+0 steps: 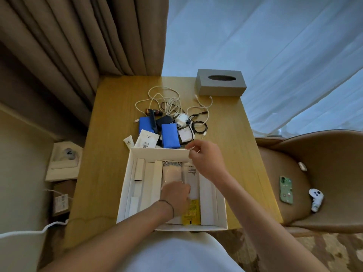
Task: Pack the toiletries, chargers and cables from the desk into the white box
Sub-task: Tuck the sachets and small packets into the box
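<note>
1. While the left hand (175, 195) presses flat packets inside the white box (125, 185), the right hand (206, 157) pinches its far rim.
2. Remaining cables (169, 103) and chargers (181, 119) lie beyond that rim on the surface (114, 114), nearer the right hand.

White box (125, 193): one
Blue packs (170, 135): two
White sachet (147, 141): one
Grey tissue box (220, 82): one
Hands (206, 157): two

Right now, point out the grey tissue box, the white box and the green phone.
grey tissue box (221, 87): head view, on its near side wall.
white box (159, 153): head view, on its far rim wall.
green phone (286, 190): head view, on the middle of its back.
</note>
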The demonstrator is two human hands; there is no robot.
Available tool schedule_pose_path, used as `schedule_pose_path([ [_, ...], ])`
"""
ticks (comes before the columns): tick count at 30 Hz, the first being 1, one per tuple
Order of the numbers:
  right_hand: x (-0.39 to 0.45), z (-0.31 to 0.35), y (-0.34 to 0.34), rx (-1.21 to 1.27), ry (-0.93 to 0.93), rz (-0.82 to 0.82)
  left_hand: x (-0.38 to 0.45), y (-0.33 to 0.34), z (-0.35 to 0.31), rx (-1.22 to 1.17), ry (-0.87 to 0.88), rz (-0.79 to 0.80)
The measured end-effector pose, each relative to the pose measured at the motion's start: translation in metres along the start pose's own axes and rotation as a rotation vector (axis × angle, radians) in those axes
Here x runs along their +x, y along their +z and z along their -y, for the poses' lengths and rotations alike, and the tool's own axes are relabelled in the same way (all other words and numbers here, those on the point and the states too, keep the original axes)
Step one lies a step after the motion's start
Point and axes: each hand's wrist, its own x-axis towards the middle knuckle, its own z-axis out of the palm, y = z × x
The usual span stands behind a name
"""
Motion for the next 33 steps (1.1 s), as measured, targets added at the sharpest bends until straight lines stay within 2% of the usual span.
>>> schedule_pose_path([
  [7,0.06,0.048,0.017,-0.068,-0.163,0.086,-0.029,-0.067,0.031,-0.36,-0.031,-0.472],
  [10,0.087,0.065,0.038,-0.131,-0.246,0.147,-0.038,-0.099,0.053,-0.441,-0.055,-0.614],
  [12,0.103,0.073,0.052,-0.182,-0.279,0.23,-0.042,-0.117,0.071,-0.44,-0.085,-0.656],
  [15,0.122,0.078,0.075,-0.257,-0.349,0.359,-0.046,-0.138,0.099,-0.385,-0.135,-0.677],
  [19,0.141,0.083,0.107,-0.512,-0.439,0.503,-0.045,-0.157,0.132,-0.34,-0.209,-0.685],
  [23,0.155,0.081,0.127,-0.646,-0.474,0.661,-0.04,-0.159,0.155,-0.323,-0.267,-0.63],
  [26,0.161,0.082,0.136,-0.659,-0.543,0.674,-0.036,-0.152,0.168,-0.313,-0.287,-0.581],
  [33,0.162,0.078,0.153,-0.805,-0.684,0.584,-0.021,-0.133,0.196,-0.282,-0.322,-0.479],
])
